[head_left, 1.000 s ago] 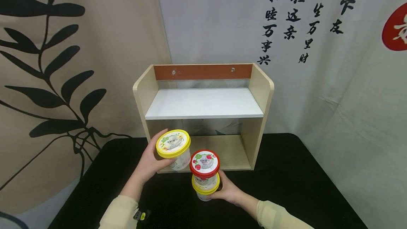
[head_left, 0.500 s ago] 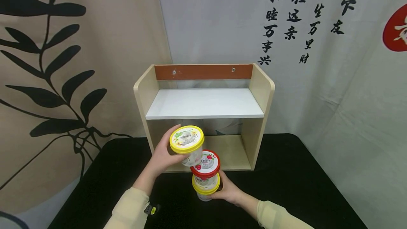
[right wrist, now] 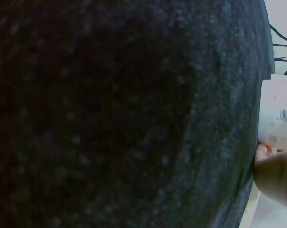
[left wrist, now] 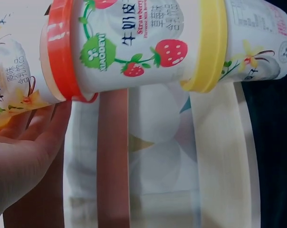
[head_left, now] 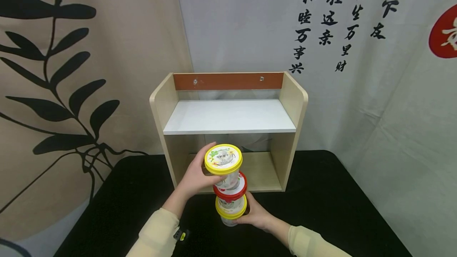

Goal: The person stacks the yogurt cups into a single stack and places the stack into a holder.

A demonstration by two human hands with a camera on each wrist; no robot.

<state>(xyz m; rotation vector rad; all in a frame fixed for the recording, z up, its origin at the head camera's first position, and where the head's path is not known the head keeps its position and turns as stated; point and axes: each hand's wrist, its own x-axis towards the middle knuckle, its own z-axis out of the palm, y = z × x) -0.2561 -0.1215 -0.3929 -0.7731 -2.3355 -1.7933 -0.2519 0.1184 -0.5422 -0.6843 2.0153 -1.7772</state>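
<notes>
My left hand [head_left: 195, 175] grips a white milk drink cup with a yellow lid [head_left: 223, 158], fingers at its far side and thumb at its front. This cup is right over the red-lidded strawberry cup [head_left: 240, 188] and overlaps its lid in the head view. The strawberry cup stands on a lower yellow-lidded cup [head_left: 230, 212], which is on the table. My right hand [head_left: 258, 214] holds that lower cup from the right. In the left wrist view, the three cups line up sideways, the strawberry cup [left wrist: 143, 42] in the middle.
A small wooden shelf unit [head_left: 289, 158] with a white upper board [head_left: 230, 116] and a brown back rail stands close behind the cups. Everything rests on a black-covered table [head_left: 321, 201]. Behind hangs a pale cloth [head_left: 242, 23] with dark characters and a plant print.
My left hand has carried its yellow-lidded cup to the right, from beside the stack to over the red lid. My right hand and the two lower cups have stayed in place.
</notes>
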